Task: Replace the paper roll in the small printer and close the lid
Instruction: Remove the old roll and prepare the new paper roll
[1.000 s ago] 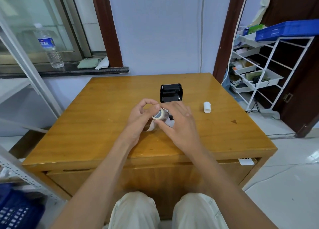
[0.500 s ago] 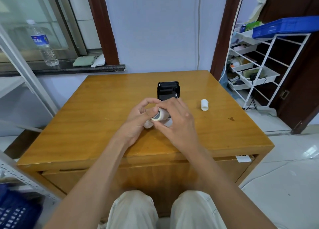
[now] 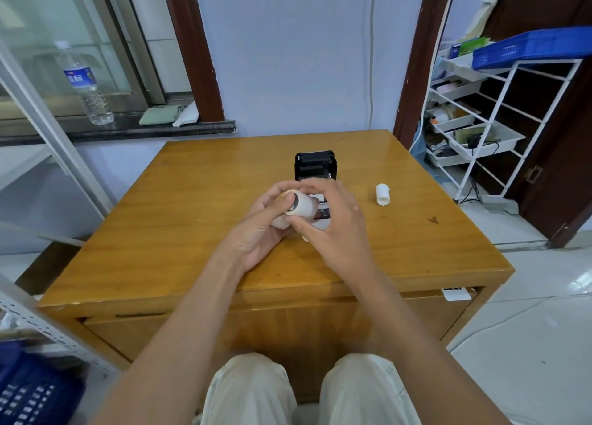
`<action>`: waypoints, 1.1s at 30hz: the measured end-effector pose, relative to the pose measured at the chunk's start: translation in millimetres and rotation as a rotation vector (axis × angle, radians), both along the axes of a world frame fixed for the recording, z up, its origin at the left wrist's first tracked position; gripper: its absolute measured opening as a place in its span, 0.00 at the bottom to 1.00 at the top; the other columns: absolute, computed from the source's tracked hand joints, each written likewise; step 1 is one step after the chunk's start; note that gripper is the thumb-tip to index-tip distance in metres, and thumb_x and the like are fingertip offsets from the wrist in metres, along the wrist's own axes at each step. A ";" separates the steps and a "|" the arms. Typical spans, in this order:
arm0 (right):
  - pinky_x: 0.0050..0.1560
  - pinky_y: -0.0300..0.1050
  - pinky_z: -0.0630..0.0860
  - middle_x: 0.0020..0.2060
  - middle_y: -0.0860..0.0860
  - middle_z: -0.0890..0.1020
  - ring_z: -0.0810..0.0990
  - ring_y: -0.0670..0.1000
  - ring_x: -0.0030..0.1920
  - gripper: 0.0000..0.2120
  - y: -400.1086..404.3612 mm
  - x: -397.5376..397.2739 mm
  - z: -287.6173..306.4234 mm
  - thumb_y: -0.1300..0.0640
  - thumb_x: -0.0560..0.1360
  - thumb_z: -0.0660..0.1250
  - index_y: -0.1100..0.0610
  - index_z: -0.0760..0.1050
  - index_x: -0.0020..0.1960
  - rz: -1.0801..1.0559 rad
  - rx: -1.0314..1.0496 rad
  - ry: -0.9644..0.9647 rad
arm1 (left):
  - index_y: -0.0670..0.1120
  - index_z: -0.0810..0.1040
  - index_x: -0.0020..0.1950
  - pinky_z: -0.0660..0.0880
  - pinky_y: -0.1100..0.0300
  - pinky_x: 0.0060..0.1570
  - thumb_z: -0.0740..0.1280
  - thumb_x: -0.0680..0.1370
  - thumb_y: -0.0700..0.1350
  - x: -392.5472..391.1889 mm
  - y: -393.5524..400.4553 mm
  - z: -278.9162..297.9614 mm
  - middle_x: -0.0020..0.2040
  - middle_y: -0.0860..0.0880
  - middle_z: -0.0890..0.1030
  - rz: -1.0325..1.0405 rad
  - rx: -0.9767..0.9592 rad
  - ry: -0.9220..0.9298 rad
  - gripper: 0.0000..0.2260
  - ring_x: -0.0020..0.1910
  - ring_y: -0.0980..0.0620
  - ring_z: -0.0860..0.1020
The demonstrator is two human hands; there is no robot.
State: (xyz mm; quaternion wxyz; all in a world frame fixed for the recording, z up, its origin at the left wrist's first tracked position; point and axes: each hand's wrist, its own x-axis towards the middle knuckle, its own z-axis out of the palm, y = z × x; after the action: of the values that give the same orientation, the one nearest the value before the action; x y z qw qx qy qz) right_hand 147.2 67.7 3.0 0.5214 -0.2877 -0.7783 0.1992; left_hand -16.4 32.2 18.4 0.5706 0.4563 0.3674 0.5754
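Over the past second the paper roll (image 3: 299, 207) has tilted, its core end now facing the camera, above the desk (image 3: 160, 226) at 6 o'clock of the open printer (image 3: 315, 166). Left hand (image 3: 259, 229) and right hand (image 3: 336, 229) fingers grasp it, likely freeing the paper's end.

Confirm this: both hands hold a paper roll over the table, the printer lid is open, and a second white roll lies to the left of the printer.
Not quite. In the head view the second white roll lies right of the printer, not left. Everything else stands.
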 end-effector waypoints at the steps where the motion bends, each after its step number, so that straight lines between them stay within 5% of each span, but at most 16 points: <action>1: 0.58 0.50 0.77 0.55 0.42 0.81 0.78 0.45 0.58 0.19 -1.0 0.4 0.4 0.49 0.75 0.77 0.47 0.78 0.63 0.004 -0.023 0.017 | 0.44 0.76 0.68 0.77 0.49 0.58 0.76 0.74 0.54 -0.2 0.3 0.4 0.59 0.42 0.81 -0.010 -0.006 -0.004 0.26 0.57 0.45 0.81; 5: 0.56 0.53 0.78 0.53 0.32 0.78 0.79 0.46 0.57 0.15 -3.6 0.9 0.2 0.57 0.78 0.74 0.50 0.80 0.63 0.033 0.091 0.007 | 0.46 0.79 0.64 0.73 0.46 0.61 0.78 0.72 0.57 -2.4 3.5 -1.8 0.58 0.44 0.81 -0.028 -0.035 0.013 0.26 0.58 0.44 0.77; 12: 0.54 0.53 0.78 0.60 0.47 0.73 0.74 0.50 0.60 0.34 -1.8 -4.4 0.7 0.38 0.70 0.78 0.47 0.76 0.72 -0.071 0.138 -0.206 | 0.49 0.78 0.62 0.79 0.53 0.53 0.79 0.72 0.54 -7.3 4.8 -5.3 0.55 0.46 0.84 0.002 -0.054 -0.072 0.22 0.53 0.48 0.82; 19: 0.67 0.47 0.72 0.69 0.50 0.78 0.75 0.51 0.68 0.42 -1.5 -5.6 -3.4 0.43 0.69 0.81 0.54 0.71 0.78 -0.126 0.244 -0.263 | 0.49 0.78 0.58 0.73 0.52 0.45 0.76 0.75 0.54 -12.7 7.5 -10.0 0.51 0.47 0.81 0.068 -0.071 -0.157 0.17 0.49 0.49 0.78; 23: 0.67 0.45 0.70 0.69 0.50 0.78 0.75 0.51 0.69 0.37 -0.7 -6.3 -5.6 0.45 0.72 0.79 0.55 0.72 0.76 -0.132 0.304 -0.294 | 0.47 0.76 0.60 0.80 0.55 0.45 0.71 0.78 0.51 -11.7 4.0 -8.4 0.50 0.46 0.83 0.079 -0.088 -0.255 0.14 0.47 0.50 0.82; 28: 0.50 0.47 0.71 0.53 0.47 0.86 0.79 0.49 0.54 0.17 7.7 -1.1 -8.3 0.56 0.73 0.73 0.55 0.84 0.61 -0.216 0.278 -0.061 | 0.43 0.73 0.66 0.82 0.53 0.54 0.76 0.76 0.51 -7.5 5.0 -3.3 0.61 0.39 0.79 0.000 -0.100 -0.223 0.24 0.56 0.44 0.79; 31: 0.50 0.48 0.72 0.52 0.41 0.85 0.77 0.39 0.53 0.17 7.4 4.3 -6.7 0.59 0.72 0.76 0.53 0.84 0.60 -0.190 0.171 -0.027 | 0.42 0.73 0.71 0.80 0.50 0.60 0.77 0.75 0.53 -5.1 5.4 -2.7 0.66 0.35 0.78 -0.012 -0.096 -0.229 0.30 0.62 0.40 0.77; 33: 0.50 0.46 0.74 0.51 0.36 0.82 0.76 0.37 0.54 0.16 9.9 13.3 0.6 0.55 0.72 0.77 0.49 0.84 0.60 -0.175 0.044 -0.014 | 0.41 0.73 0.70 0.84 0.52 0.54 0.75 0.75 0.53 -2.5 2.0 -2.3 0.64 0.34 0.81 -0.012 -0.081 -0.232 0.28 0.56 0.41 0.83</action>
State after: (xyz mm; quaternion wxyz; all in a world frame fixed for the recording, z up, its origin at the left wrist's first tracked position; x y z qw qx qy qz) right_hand 160.5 77.6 3.6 0.5376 -0.3443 -0.7580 0.1337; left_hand -18.9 34.2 16.0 0.6306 0.3655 0.3190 0.6058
